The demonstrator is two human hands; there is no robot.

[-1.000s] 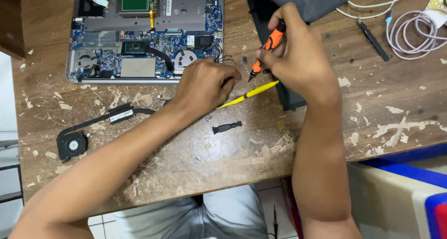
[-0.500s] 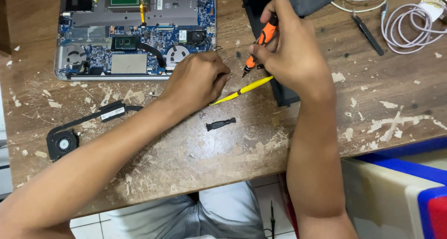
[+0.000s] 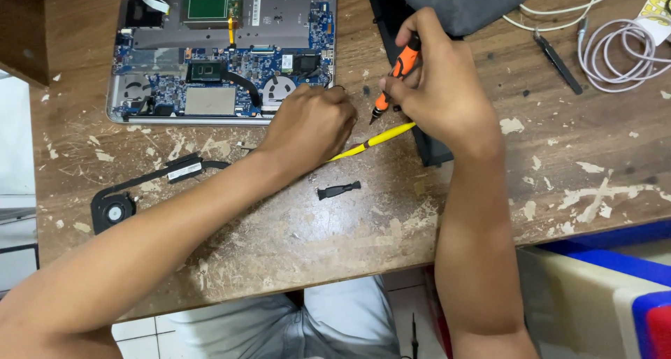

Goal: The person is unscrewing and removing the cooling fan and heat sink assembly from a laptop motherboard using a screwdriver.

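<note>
My right hand (image 3: 444,93) grips an orange-and-black screwdriver (image 3: 395,76), tip pointing down toward the table just right of the opened laptop (image 3: 224,51). My left hand (image 3: 311,125) rests knuckles-up at the laptop's lower right corner, fingers curled; whatever it pinches is hidden. A yellow pry tool (image 3: 370,141) lies on the table between both hands, partly under them. The laptop shows its blue circuit board and metal shields.
A removed black fan with heat pipe (image 3: 140,188) lies at the left. A small black plastic part (image 3: 338,190) sits near the front. A black panel (image 3: 419,132), grey pouch (image 3: 461,2), black tweezers (image 3: 558,62) and coiled white cable (image 3: 622,51) are at the right.
The view shifted slightly, so the laptop sits lower in frame than half a second ago. Both hands stay together at the laptop's corner, the screwdriver held nearly the same.
</note>
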